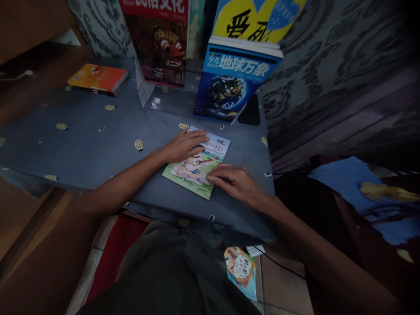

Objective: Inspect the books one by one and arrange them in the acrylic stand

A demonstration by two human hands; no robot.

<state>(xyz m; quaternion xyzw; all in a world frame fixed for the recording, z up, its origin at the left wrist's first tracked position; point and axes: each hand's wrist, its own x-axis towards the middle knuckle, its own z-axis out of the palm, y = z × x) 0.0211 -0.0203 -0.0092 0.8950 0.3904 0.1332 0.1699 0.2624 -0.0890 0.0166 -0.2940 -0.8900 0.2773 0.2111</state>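
Observation:
A thin picture book (pixel 210 162), its cover showing a figure with a stringed instrument on grass, lies closed and slightly turned on the dark blue tablecloth. Flat across its upper left part rests my left hand (pixel 185 145), fingers stretched out over the cover. My right hand (pixel 234 180) is at the book's lower right edge, thumb and fingers drawn together in a pinch there. Whether it grips only the cover or the whole book is hidden by the fingers.
Clear stands hold a red book (pixel 157 48) and a blue book (pixel 231 83) behind. A dark phone (pixel 250 110) lies beside them. Orange books (pixel 98 78) lie at the back left. Below the table are a colourful packet (pixel 241 271) and a black cable (pixel 278 261).

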